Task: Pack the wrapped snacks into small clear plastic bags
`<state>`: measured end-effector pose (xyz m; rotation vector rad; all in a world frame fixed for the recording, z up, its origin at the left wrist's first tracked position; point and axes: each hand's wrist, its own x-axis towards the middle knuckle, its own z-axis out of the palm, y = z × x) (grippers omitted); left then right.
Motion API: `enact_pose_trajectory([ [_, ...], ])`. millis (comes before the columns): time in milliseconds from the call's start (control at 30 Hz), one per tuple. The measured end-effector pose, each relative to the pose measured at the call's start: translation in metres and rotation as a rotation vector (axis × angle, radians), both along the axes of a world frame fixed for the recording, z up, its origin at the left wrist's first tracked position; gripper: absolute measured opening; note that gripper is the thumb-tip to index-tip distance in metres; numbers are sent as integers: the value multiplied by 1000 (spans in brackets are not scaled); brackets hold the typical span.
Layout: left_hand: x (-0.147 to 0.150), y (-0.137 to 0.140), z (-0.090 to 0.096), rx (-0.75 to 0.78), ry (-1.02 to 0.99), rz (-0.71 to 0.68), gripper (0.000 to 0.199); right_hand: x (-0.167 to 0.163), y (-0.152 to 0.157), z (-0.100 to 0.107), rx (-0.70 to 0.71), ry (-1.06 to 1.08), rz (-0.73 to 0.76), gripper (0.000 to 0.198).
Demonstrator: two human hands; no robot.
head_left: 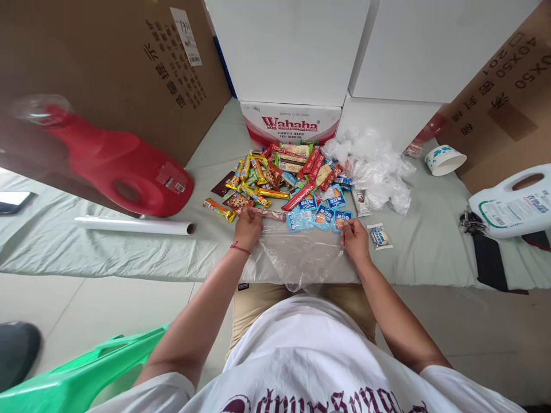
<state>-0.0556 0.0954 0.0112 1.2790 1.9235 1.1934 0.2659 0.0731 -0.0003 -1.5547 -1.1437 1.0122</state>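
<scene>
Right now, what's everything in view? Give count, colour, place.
Clear bag: one, colourless, between hands
Wrapped snacks: many, multicoloured, table's middle
Crumpled plastic: uncountable, clear, right of snacks
Wahaha box: one, white-red, behind snacks
White boxes: several, white, back
Cardboard boxes: two, brown, both sides
Bottle: one, red, left
Tube: one, white, left
Jug: one, white, right
Paper cup: one, white-blue, right
Strip: one, black, right
Flat item: one, dark-edged, far left
Plastic item: one, green, lower left
Blurred object: one, dark, lower left
Cloth: one, pale green, beneath
Floor: one, pale, below
Shirt: one, white, bottom
Left hand: one, bare, bag's left
Right hand: one, bare, bag's right
</scene>
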Motion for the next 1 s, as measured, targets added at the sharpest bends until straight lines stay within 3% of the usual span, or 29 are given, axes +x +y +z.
enact_pose_trajectory([
  [100, 8, -20, 15, 137, 131, 223, 12, -5, 4, -5, 9, -62, 5, 32],
  [167, 26, -49, 25, 396, 342, 347, 21, -10, 3, -7, -1, -79, 13, 35],
  [200, 37, -65, 29, 503, 425, 270, 21, -13, 2, -8, -7, -78, 16, 36],
  [267, 61, -91, 32, 578, 544, -98, 15, -16, 1, -7, -14, -64, 21, 37],
  [333, 77, -105, 28, 456, 643, -400, 17, -14, 3, -5, -7, -60, 19, 36],
  [367, 80, -108, 24, 361, 676, -483, 20, -11, 6, -3, 1, -72, 18, 35],
  [467, 68, -101, 5, 106, 709, -547, 28, 9, 16, 4, 27, -161, 26, 33],
  [567, 39, -86, -10, -41, 719, -654, 53, 39, 31, 9, 37, -248, 31, 34],
  [700, 11, -70, -14, -93, 734, -858, 75, 77, 50, 12, 55, -436, 52, 33],
  [833, 3, -69, -13, -110, 739, -923, 80, 97, 57, 22, 86, -699, 35, 27],
  [900, 4, -75, -14, -113, 746, -918, 78, 93, 47, 33, 175, -819, -18, 27],
  [1000, 9, -88, -16, -113, 766, -880, 73, 64, 15, 53, 416, -872, -57, 26],
])
